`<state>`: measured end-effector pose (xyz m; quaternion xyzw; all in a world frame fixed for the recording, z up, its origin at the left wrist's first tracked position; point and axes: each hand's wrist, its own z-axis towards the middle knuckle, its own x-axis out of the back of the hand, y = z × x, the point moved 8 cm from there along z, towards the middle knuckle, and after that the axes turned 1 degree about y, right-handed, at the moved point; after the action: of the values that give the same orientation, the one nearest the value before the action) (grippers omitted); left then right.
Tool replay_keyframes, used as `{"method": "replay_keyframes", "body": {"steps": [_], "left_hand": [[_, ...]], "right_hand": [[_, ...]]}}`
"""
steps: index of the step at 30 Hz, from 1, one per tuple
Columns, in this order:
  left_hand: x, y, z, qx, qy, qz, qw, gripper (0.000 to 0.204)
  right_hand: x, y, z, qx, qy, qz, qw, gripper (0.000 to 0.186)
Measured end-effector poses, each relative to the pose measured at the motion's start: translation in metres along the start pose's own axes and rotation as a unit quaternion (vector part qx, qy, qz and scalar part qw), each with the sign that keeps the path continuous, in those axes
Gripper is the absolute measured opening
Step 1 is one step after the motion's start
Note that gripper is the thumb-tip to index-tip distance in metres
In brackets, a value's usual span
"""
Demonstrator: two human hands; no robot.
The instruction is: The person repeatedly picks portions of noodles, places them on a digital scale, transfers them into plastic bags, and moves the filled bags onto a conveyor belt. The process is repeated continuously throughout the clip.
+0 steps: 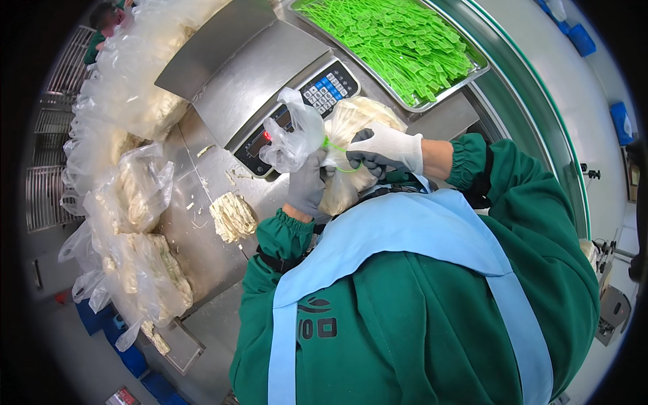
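Observation:
I hold a plastic bag of pale, cream food (359,116) just in front of a scale (324,91) with a keypad. A bright green plastic tie (335,146) runs round the gathered neck of the bag, whose loose clear top (293,128) flops to the left. My gloved left hand (307,183) is closed on the bag's neck from below left, its fingertips partly hidden. My right hand (388,152), in a white and grey glove, pinches the green tie with bent fingers.
A tray of green ties (405,40) sits at the back right, beside a steel plate (236,54). Several bags of similar food (138,189) line the table's left side. A loose pale clump (233,217) lies on the steel table (185,236). Another person (101,23) is at upper left.

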<state>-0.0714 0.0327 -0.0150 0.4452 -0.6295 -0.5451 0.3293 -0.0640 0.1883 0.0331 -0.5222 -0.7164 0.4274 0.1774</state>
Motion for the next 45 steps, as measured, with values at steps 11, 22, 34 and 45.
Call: {"method": "replay_keyframes", "body": {"steps": [11,22,34,45], "left_hand": [[-0.003,-0.005,-0.003,0.086,0.070,-0.177,0.978,0.022],[-0.012,0.013,-0.016,-0.003,0.106,-0.032,0.994,0.021],[-0.043,0.071,-0.034,-0.293,0.061,0.385,0.873,0.042],[-0.043,0.053,-0.027,-0.240,-0.027,0.402,0.883,0.034]], "right_hand": [[-0.003,-0.003,-0.006,-0.020,0.021,-0.032,0.999,0.015],[-0.013,-0.028,0.015,0.138,0.072,-0.072,0.985,0.018],[-0.019,-0.058,0.020,0.313,-0.015,-0.602,0.734,0.038],[-0.023,-0.058,0.085,0.220,0.109,-0.157,0.957,0.020]]}}
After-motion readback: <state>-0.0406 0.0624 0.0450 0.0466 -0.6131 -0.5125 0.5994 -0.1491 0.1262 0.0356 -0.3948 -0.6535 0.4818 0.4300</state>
